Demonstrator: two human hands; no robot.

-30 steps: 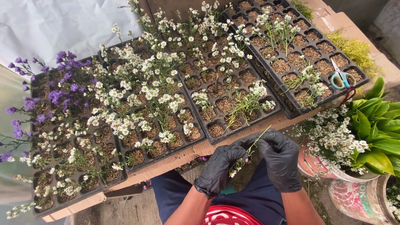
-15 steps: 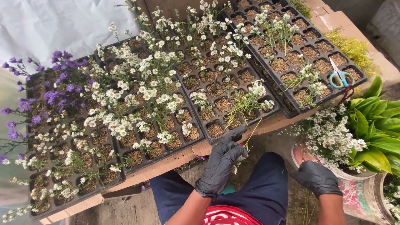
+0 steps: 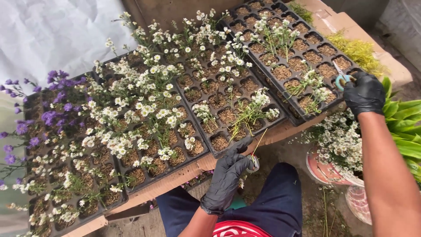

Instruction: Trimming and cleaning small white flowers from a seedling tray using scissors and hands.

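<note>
My left hand [image 3: 228,175], in a black glove, pinches a thin green stem cutting [image 3: 258,144] just below the front edge of the wooden board [image 3: 280,131]. My right hand [image 3: 364,93], also gloved, rests on the right end of the far black seedling tray [image 3: 326,103] and closes over the blue-handled scissors [image 3: 339,79]; only one handle and the blade tips show. Black seedling trays [image 3: 219,151] with small white-flowered plants [image 3: 153,114] cover the board in front of me.
Purple flowers [image 3: 52,109] fill the left trays. A pot of cut white flowers [image 3: 335,140] stands at the right beside a broad-leaved green plant [image 3: 408,127]. Yellow-green foliage [image 3: 355,48] lies on the board's far right. My knees are under the board.
My hands were together on the stem cutting. The right hand let go, dropped to the pot, then rose to the scissors on the tray. The left hand kept the cutting.
</note>
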